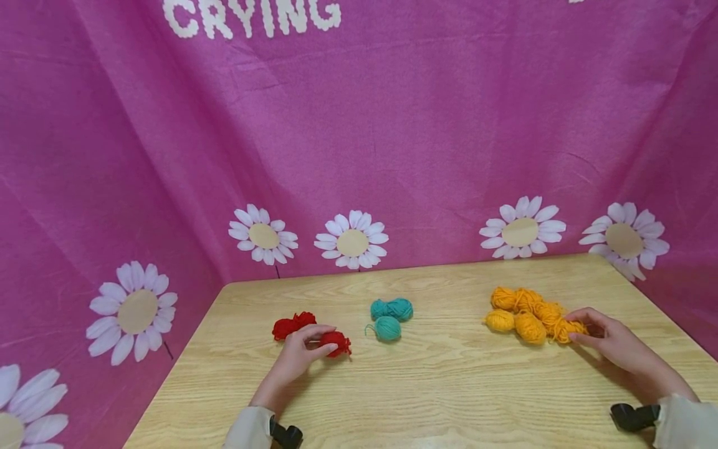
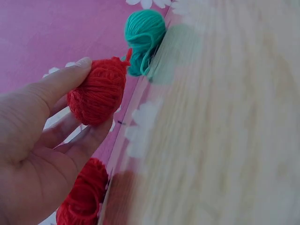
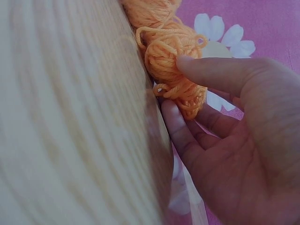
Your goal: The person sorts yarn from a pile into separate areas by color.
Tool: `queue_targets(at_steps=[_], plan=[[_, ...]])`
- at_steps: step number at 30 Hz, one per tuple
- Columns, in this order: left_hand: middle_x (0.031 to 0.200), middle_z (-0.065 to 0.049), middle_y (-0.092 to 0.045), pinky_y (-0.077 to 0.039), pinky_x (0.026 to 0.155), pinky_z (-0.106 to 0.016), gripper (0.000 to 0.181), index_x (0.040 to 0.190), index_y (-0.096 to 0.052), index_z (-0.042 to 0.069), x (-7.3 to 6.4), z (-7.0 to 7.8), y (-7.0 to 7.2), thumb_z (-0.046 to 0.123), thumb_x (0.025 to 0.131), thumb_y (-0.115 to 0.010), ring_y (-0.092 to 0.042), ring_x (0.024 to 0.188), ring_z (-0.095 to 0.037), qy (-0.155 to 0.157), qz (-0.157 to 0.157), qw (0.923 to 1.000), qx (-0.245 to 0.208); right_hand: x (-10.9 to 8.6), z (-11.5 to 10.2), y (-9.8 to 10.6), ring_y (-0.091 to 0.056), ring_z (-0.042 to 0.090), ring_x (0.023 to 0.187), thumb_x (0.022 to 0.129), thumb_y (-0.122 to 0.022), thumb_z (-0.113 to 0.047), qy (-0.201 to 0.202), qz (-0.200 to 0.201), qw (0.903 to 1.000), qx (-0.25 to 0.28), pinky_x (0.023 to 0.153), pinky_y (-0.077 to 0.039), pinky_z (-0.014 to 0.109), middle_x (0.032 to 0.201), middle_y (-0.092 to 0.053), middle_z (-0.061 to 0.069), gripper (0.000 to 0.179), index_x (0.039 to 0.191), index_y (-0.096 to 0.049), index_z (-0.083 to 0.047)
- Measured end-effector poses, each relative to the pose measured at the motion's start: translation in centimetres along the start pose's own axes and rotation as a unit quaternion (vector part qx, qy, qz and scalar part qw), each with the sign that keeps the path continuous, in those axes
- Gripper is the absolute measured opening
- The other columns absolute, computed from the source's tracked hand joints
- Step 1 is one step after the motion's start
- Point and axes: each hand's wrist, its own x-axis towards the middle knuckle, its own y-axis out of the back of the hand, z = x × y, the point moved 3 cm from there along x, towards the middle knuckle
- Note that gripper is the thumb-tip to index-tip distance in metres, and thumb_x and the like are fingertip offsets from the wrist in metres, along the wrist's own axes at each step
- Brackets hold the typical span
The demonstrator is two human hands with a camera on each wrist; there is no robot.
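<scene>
My left hand [image 1: 300,355] grips a small red yarn ball [image 2: 98,91] between thumb and fingers, a loose tail sticking out at its end. In the left wrist view the ball is lifted off the table. More red yarn [image 1: 294,325] lies just behind that hand, partly covered by it. On the right, my right hand [image 1: 608,340] has its thumb and fingers around the end orange yarn ball [image 3: 176,61] of a cluster. That ball sits at table level, with loose loops hanging from it. Several other orange yarn balls [image 1: 530,327] lie against it in two rows.
Teal yarn balls [image 1: 387,328] lie between the two hands, one with a loose strand. The wooden table [image 1: 426,386] ends at a pink cloth [image 1: 392,137] with white daisies, hung behind and along both sides.
</scene>
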Motion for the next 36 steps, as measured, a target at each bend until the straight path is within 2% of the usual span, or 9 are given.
queue_targets(at_steps=[5,12,22,28,36], plan=[[0.12,-0.005,-0.069,-0.053,0.087,-0.021,0.039,0.12,-0.07,0.011,-0.2,-0.6,0.7,0.022,0.084,-0.077,-0.064,0.104,-0.02,0.003,0.023,0.9997,0.009,-0.1,0.0,0.0,-0.049,-0.011,0.085,0.097,-0.061,-0.017,-0.017,-0.012,0.9998,-0.007,0.07,-0.042,0.012,0.101,-0.05,-0.034,0.029,0.119,-0.055,0.001],[0.122,-0.005,-0.068,-0.052,0.087,-0.021,0.038,0.12,-0.07,0.012,-0.5,-1.4,1.8,0.02,0.084,-0.077,-0.063,0.103,-0.016,0.03,0.042,0.9987,0.002,0.1,0.0,0.0,-0.044,-0.021,0.091,0.094,-0.064,-0.015,-0.01,-0.003,0.9999,-0.009,0.073,-0.04,0.004,0.102,-0.048,-0.038,0.028,0.115,-0.058,0.001],[0.12,-0.007,-0.068,-0.051,0.08,-0.018,0.036,0.119,-0.07,0.014,-0.9,-1.9,2.7,0.02,0.084,-0.077,-0.062,0.098,-0.015,0.053,0.067,0.9962,0.019,0.1,0.2,0.0,-0.044,-0.021,0.09,0.095,-0.064,-0.017,-0.011,0.001,0.9998,-0.014,0.072,-0.04,0.005,0.102,-0.046,-0.039,0.029,0.116,-0.057,0.001],[0.121,-0.009,-0.066,-0.051,0.078,-0.017,0.038,0.12,-0.07,0.013,-1.0,-2.4,3.1,0.022,0.085,-0.077,-0.063,0.102,-0.018,0.075,0.08,0.9939,0.013,0.1,0.3,-0.1,-0.044,-0.022,0.091,0.095,-0.064,-0.015,-0.004,0.004,0.9999,-0.009,0.072,-0.04,0.004,0.102,-0.047,-0.039,0.027,0.115,-0.057,0.001],[0.122,-0.012,-0.067,-0.052,0.082,-0.02,0.037,0.119,-0.07,0.01,-1.2,-2.6,3.4,0.022,0.084,-0.077,-0.064,0.107,-0.023,0.079,0.086,0.9926,0.033,0.1,0.1,-0.1,-0.043,-0.022,0.091,0.096,-0.063,-0.016,-0.01,-0.003,0.9999,-0.01,0.072,-0.039,0.003,0.102,-0.048,-0.038,0.027,0.115,-0.057,0.002]])
